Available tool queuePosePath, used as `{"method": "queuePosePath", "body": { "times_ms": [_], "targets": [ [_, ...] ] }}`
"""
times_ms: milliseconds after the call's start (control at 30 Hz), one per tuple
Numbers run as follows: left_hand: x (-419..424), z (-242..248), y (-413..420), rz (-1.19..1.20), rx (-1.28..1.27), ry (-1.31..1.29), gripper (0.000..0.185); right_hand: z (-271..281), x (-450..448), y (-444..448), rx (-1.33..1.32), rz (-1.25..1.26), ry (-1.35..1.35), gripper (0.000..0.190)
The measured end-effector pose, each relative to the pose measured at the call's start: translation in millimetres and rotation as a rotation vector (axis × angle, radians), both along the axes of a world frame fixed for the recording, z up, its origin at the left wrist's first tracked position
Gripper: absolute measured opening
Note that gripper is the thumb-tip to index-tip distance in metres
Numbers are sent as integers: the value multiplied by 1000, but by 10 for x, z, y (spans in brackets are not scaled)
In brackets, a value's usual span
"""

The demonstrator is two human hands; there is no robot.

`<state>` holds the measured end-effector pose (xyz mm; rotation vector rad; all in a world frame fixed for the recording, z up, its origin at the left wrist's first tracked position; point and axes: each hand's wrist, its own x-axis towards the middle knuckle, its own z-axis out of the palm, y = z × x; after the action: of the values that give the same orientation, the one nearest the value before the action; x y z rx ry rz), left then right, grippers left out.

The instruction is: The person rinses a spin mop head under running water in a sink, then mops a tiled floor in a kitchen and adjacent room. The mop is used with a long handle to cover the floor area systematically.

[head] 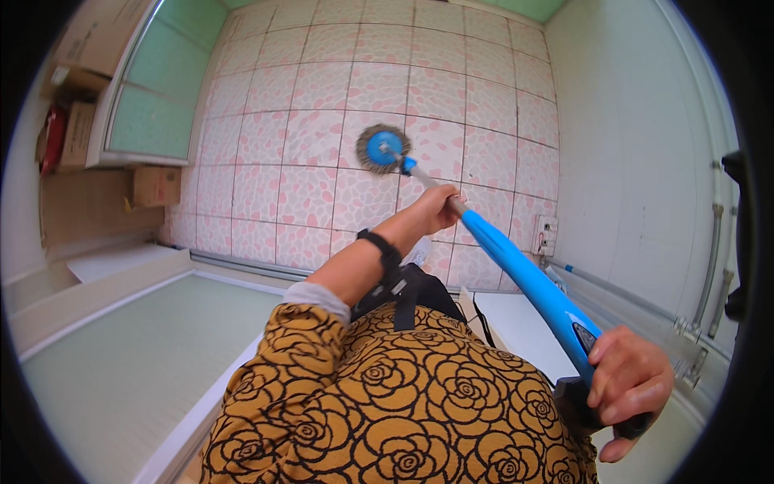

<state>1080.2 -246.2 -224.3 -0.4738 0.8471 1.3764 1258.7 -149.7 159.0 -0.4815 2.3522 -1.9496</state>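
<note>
A long-handled scrubber with a blue handle [514, 254] runs slantwise from lower right to the middle of the view. Its round blue head [383, 147], ringed with grey bristles or fibres, rests on the pink-and-white tiled floor [314, 139]. My left hand [442, 209] is wrapped around the grey lower shaft, just below the blue sleeve. At the top end, my right hand [632, 384] grips the handle beside a dark oval panel. Part of the black end is hidden behind its fingers.
A green-panelled sliding door or partition [160, 91] stands at the left, with cardboard boxes [156, 186] beside it. A white wall with metal pipes [713, 260] bounds the right. A wall socket [545, 235] sits low there. A floor track [242, 263] crosses near my feet.
</note>
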Motion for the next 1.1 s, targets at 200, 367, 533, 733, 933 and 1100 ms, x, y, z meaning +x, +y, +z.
{"method": "queuePosePath", "body": {
  "times_ms": [200,367,533,733,933,1100],
  "targets": [
    [187,55,685,-217,53,96,12,-178,470,-523,36,-702,77,40],
    [621,7,623,-529,13,115,13,-278,999,-758,-114,-860,80,35],
    [443,55,37,-563,8,-62,12,-61,840,-818,-176,-567,-80,28],
    [85,241,-518,-580,-103,0,13,-164,638,-1297,-229,-812,132,24],
    [21,215,-678,-584,-73,35,14,-260,701,-1381,-257,-623,-65,18],
    [90,-113,-759,-625,-90,95,13,-448,870,-1728,-201,-605,-48,20]
  ]
}}
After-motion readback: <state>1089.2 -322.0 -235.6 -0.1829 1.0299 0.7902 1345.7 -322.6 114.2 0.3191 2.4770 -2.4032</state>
